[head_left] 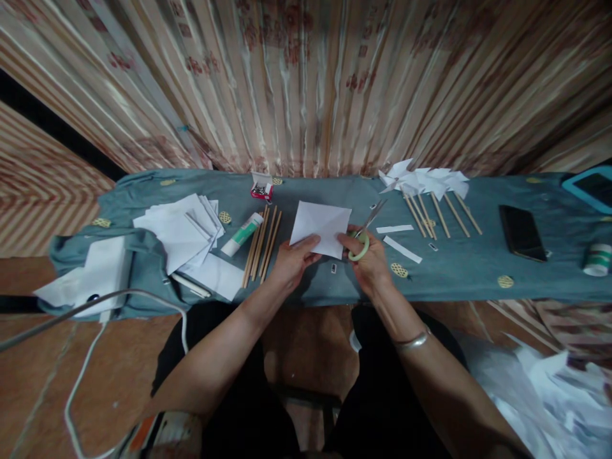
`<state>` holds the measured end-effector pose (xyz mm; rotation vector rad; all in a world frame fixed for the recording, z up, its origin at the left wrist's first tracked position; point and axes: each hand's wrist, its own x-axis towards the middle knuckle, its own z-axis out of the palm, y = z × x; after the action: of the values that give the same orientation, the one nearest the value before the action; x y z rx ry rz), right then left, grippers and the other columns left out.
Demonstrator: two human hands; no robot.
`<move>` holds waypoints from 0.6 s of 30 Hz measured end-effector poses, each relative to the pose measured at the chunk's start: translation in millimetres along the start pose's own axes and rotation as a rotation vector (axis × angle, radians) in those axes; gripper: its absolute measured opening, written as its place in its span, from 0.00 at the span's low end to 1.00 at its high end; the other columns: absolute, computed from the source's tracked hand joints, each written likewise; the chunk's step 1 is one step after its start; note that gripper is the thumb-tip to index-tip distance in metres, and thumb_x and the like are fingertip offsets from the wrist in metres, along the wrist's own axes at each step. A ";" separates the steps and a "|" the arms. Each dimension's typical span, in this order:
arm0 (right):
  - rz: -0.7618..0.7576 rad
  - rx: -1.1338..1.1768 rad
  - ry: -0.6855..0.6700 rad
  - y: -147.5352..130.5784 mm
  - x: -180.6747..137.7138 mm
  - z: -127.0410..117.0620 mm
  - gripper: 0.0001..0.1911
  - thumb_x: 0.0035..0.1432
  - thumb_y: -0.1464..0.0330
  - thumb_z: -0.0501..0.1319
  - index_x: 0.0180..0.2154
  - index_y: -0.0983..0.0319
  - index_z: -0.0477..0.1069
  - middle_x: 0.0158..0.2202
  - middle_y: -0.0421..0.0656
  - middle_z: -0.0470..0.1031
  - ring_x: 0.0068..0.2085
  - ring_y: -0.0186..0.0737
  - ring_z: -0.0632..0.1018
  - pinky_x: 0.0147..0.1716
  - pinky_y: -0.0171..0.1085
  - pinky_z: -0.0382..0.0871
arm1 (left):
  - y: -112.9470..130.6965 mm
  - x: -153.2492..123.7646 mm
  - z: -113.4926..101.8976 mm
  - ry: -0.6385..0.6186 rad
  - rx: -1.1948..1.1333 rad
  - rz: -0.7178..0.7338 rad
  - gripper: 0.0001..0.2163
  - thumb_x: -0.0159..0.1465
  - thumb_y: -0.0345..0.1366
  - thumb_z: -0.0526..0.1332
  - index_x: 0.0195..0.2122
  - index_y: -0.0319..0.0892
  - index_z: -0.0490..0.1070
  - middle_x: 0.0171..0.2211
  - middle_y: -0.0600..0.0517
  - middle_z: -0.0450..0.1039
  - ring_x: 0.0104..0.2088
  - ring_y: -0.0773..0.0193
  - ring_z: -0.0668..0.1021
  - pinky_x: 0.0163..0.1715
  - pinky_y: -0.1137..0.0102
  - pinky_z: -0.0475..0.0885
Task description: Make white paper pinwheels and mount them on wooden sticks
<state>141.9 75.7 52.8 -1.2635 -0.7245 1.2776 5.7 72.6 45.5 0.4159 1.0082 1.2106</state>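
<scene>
Both hands are at the desk's near edge, centre frame. The left hand has its fingers closed on the paper, thumb on top at the lower left edge. It's a white square sheet, lying tilted on the grey-blue cloth approx mid-desk, between the two hands.

The right hand has its fingers curled into the pale green loops of the scissors. That's a firm grip, with the blades pointing up and away to the right, just beside the paper's right edge. Can't tell whether the blades are apart or together. There's a metal bangle on the right wrist.

Left of the paper a bundle of sticks lies lengthwise, touching a glue stick w/ a green body. Further left is a paper pile, loose and fanned. At the back edge is a small red staple box, open.

To the right, two white strips lie near the scissors. Behind them are white pinwheels on sticks, heads toward the curtain. A dark phone lies flat, well apart from the hands, and a tape roll sits at the far right. A white cable trails off the desk's left end.
</scene>
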 end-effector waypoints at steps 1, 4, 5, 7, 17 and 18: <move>-0.002 -0.022 -0.016 0.6 -0.7 0.2 0.23 0.32 0.58 0.74 0.31 0.58 0.70 0.23 0.33 0.68 0.23 0.30 0.65 0.22 0.34 0.59 | -0.6 1.1 -0.6 0.012 0.024 0.025 0.19 0.40 0.36 0.77 0.32 0.38 0.76 0.31 0.49 0.80 0.30 0.62 0.79 0.31 0.69 0.74; -0.006 -0.113 -0.081 1.9 -2.8 -1.8 0.24 0.34 0.55 0.75 0.32 0.58 0.71 0.23 0.34 0.69 0.22 0.31 0.66 0.22 0.35 0.61 | 0.3 5.8 -3.7 0.060 0.119 0.127 0.18 0.39 0.38 0.76 0.29 0.37 0.76 0.28 0.49 0.79 0.27 0.64 0.78 0.26 0.71 0.71; -0.005 -0.150 -0.116 2.5 -3.9 -3.3 0.25 0.34 0.54 0.75 0.33 0.59 0.71 0.22 0.34 0.70 0.23 0.32 0.67 0.23 0.35 0.62 | 1.9 7.8 -5.2 0.077 0.151 0.165 0.17 0.39 0.38 0.76 0.29 0.37 0.76 0.27 0.50 0.79 0.26 0.65 0.77 0.24 0.72 0.70; 0.001 -0.236 -0.197 4.1 -7.4 -7.3 0.26 0.36 0.52 0.74 0.34 0.59 0.72 0.22 0.35 0.71 0.24 0.34 0.70 0.24 0.35 0.64 | 7.1 12.2 -8.8 0.109 0.216 0.238 0.15 0.40 0.38 0.75 0.27 0.37 0.76 0.25 0.51 0.78 0.24 0.65 0.76 0.22 0.72 0.69; -0.033 -0.759 -0.587 9.4 -33.4 -31.5 0.23 0.49 0.51 0.69 0.40 0.61 0.78 0.24 0.37 0.71 0.27 0.34 0.70 0.25 0.33 0.62 | 33.4 33.9 -28.1 0.128 0.327 0.483 0.13 0.46 0.39 0.73 0.29 0.39 0.75 0.26 0.51 0.78 0.23 0.65 0.76 0.21 0.71 0.71; -0.029 -0.790 -0.599 8.5 -33.9 -31.7 0.23 0.50 0.51 0.69 0.39 0.61 0.78 0.24 0.37 0.70 0.27 0.34 0.69 0.25 0.34 0.63 | 33.1 34.4 -28.3 0.118 0.341 0.492 0.13 0.47 0.39 0.73 0.29 0.39 0.75 0.26 0.51 0.78 0.23 0.65 0.76 0.21 0.71 0.72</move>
<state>161.6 33.5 45.4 -1.4626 -1.7970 1.4089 -36.1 108.8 40.8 0.9081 1.2638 1.5138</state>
